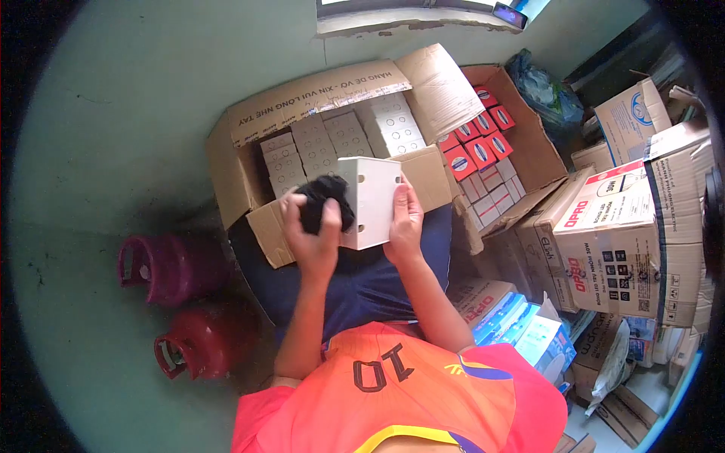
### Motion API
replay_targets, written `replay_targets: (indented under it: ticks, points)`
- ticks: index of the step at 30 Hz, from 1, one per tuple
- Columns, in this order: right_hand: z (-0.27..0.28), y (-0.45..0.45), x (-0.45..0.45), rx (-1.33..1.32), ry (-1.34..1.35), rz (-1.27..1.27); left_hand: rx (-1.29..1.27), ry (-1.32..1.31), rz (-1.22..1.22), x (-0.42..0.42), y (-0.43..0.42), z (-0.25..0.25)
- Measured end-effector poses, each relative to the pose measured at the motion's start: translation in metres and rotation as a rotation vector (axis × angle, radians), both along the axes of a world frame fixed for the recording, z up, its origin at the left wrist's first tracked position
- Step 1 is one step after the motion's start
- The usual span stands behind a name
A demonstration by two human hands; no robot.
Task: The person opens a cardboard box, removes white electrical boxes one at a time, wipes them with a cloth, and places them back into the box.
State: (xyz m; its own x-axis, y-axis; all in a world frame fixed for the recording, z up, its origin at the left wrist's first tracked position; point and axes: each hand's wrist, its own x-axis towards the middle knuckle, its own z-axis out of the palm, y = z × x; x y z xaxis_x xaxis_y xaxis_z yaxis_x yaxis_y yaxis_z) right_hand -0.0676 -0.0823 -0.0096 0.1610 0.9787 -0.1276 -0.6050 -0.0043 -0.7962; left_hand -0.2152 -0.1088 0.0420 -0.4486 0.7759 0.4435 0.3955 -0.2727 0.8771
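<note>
A white box-shaped piece (377, 202) with small notches or holes along its edges is held over my lap. My right hand (405, 226) grips it by its right side, thumb on the near face. My left hand (313, 234) is closed around a bundled black cloth (326, 202), which lies against the left side of the white piece. Just beyond my hands stands an open cardboard box (317, 90) holding rows of white boxes (347, 136) with round marks.
A second open carton (540, 158) at the right holds red and white boxes. Stacked cartons (608, 257) fill the right side. Purple (181, 266) and red (208, 340) gas cylinders stand at the left. A phone (510, 15) rests on the window ledge.
</note>
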Motion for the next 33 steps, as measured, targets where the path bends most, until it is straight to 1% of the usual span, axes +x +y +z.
replay_targets:
  ticks: [1,4,5,6,7,8,9,10,11,12,13,14,16,17,18,19,20,21,22,24,25,26,28,30,31,33]
  points:
    - [0.002,0.004,0.003,-0.013,0.022,-0.019,0.046,-0.071,-0.043,0.007,-0.006,-0.002]
    - [-0.003,0.016,0.015,-0.053,0.127,-0.057,-0.046,-0.406,0.059,0.010,-0.019,-0.003]
    - [-0.007,0.018,0.020,-0.061,0.180,-0.066,-0.069,-0.683,0.116,0.003,-0.015,-0.008]
    - [-0.009,0.018,0.025,-0.068,0.231,-0.076,-0.008,-0.749,0.218,-0.002,-0.009,0.009]
    - [-0.004,0.016,0.027,-0.095,0.216,-0.100,0.054,-0.766,0.195,-0.008,-0.009,0.011]
    - [0.000,0.014,0.027,-0.090,0.133,-0.077,0.118,-0.781,0.171,-0.015,-0.009,0.013]
    - [0.003,0.009,0.025,-0.086,0.051,-0.051,0.074,-0.582,0.042,-0.019,-0.011,0.017]
    - [0.003,0.005,0.022,-0.087,-0.032,-0.023,0.038,-0.215,0.089,-0.019,-0.007,0.012]
    - [-0.004,0.001,0.015,-0.068,-0.146,-0.006,0.031,-0.063,0.001,-0.011,-0.005,0.009]
    - [0.003,-0.008,0.008,-0.059,-0.208,0.073,0.023,0.089,-0.086,0.003,0.003,0.021]
    - [0.010,-0.014,0.001,-0.051,-0.167,0.070,0.112,0.140,0.027,0.008,0.016,0.019]
    - [0.014,-0.018,-0.004,-0.040,-0.124,0.063,0.127,0.221,0.096,0.004,0.027,0.022]
    - [0.017,-0.019,-0.005,0.011,-0.196,-0.005,-0.054,-0.089,-0.026,-0.003,0.034,0.025]
    - [0.018,-0.019,-0.004,0.033,-0.235,-0.041,-0.021,0.022,-0.062,0.000,0.028,0.027]
    - [0.020,-0.014,0.000,-0.001,-0.201,-0.058,0.012,0.131,-0.099,0.005,0.018,0.028]
    - [0.022,-0.006,0.007,-0.035,-0.164,-0.076,0.053,0.155,-0.181,0.015,0.007,0.029]
    - [0.024,0.000,0.015,-0.070,-0.128,-0.093,-0.014,0.143,-0.272,0.022,-0.008,0.034]
    - [0.025,0.003,0.022,-0.037,-0.080,-0.049,-0.003,0.122,-0.282,0.027,-0.012,0.033]
    - [0.025,0.001,0.024,-0.046,-0.157,-0.003,0.006,0.101,-0.289,0.028,-0.014,0.033]
    - [0.027,-0.011,0.025,-0.071,-0.316,0.098,0.077,0.110,-0.105,0.017,0.007,0.025]
    - [0.020,-0.018,0.023,-0.011,-0.386,0.125,0.064,0.079,-0.032,0.011,0.019,0.027]
    - [0.016,-0.024,0.022,0.008,-0.399,0.140,0.051,-0.010,-0.046,0.005,0.023,0.034]
    - [0.032,-0.020,0.022,0.016,-0.295,0.131,0.018,-0.137,-0.107,0.005,0.019,0.028]
    - [0.044,-0.001,0.023,-0.027,-0.163,0.044,0.028,-0.064,-0.211,0.020,0.001,0.027]
    - [0.044,0.007,0.029,-0.013,-0.151,0.033,0.037,-0.030,-0.199,0.030,-0.007,0.028]
    - [0.038,0.006,0.028,-0.040,-0.148,0.056,0.055,-0.039,-0.161,0.031,-0.007,0.028]
